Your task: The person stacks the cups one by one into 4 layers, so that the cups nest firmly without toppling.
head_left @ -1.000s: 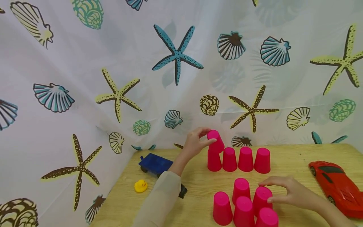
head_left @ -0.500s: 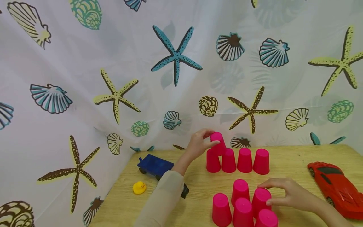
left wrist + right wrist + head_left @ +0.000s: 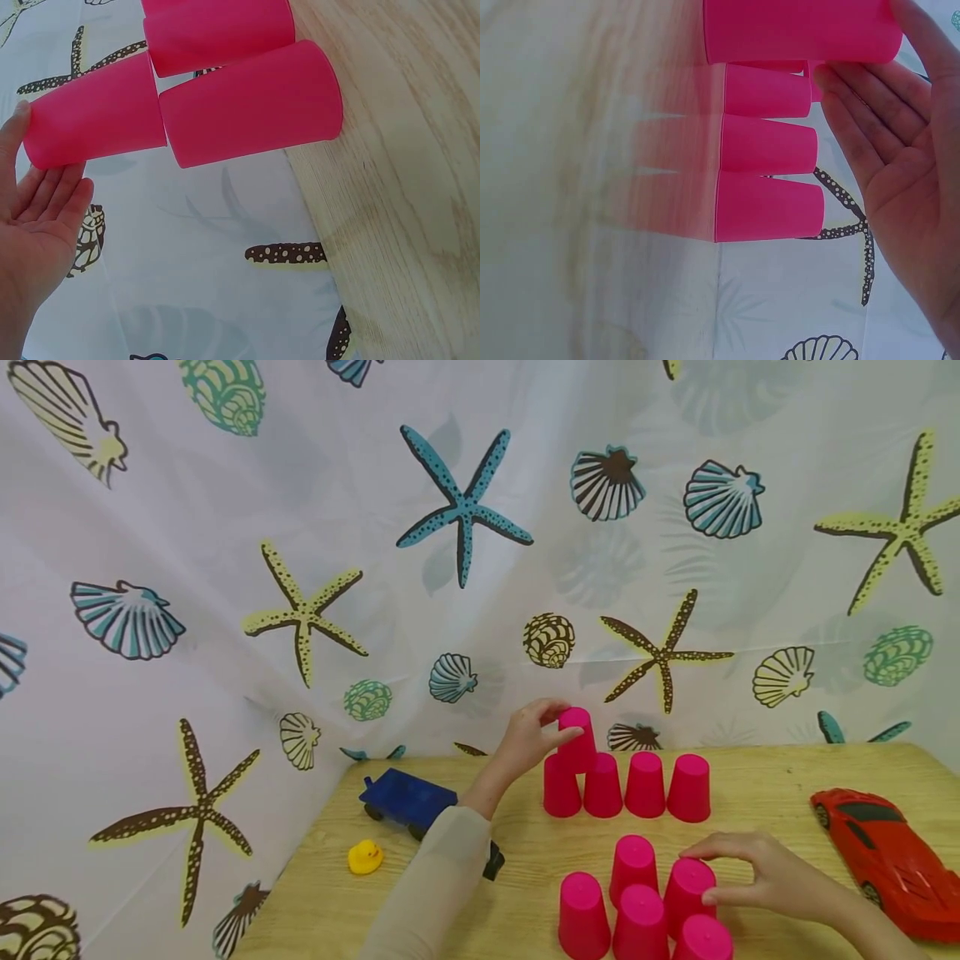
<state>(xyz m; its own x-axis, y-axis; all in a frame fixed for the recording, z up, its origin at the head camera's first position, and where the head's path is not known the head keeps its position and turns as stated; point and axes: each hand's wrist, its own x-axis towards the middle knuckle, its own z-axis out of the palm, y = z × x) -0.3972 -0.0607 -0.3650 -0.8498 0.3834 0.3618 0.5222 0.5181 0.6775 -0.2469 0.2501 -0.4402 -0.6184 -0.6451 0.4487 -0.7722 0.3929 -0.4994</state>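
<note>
My left hand [image 3: 525,741] pinches an upside-down pink cup [image 3: 578,750] between thumb and fingers. That cup sits over the two leftmost cups of a back row, near where they meet. In the left wrist view the held cup [image 3: 101,114] touches the base of a row cup [image 3: 251,105]. The row's other cups include a rightmost cup [image 3: 688,789]. My right hand [image 3: 761,878] holds another upside-down cup [image 3: 688,893], thumb on one side and fingers on the other, within a front cluster. In the right wrist view, this cup [image 3: 802,28] stands on the table.
Several more pink cups, such as the front left cup [image 3: 583,917], surround the right hand's cup. A red toy car [image 3: 888,856] lies at right. A blue toy truck [image 3: 411,797] and a yellow rubber duck [image 3: 365,857] are at left, on the wooden table [image 3: 517,860]. A patterned curtain [image 3: 495,618] hangs behind.
My left hand has shifted the cup slightly right, from above the leftmost row cup to over the first two, and it is less tilted. My right hand stays on its cup.
</note>
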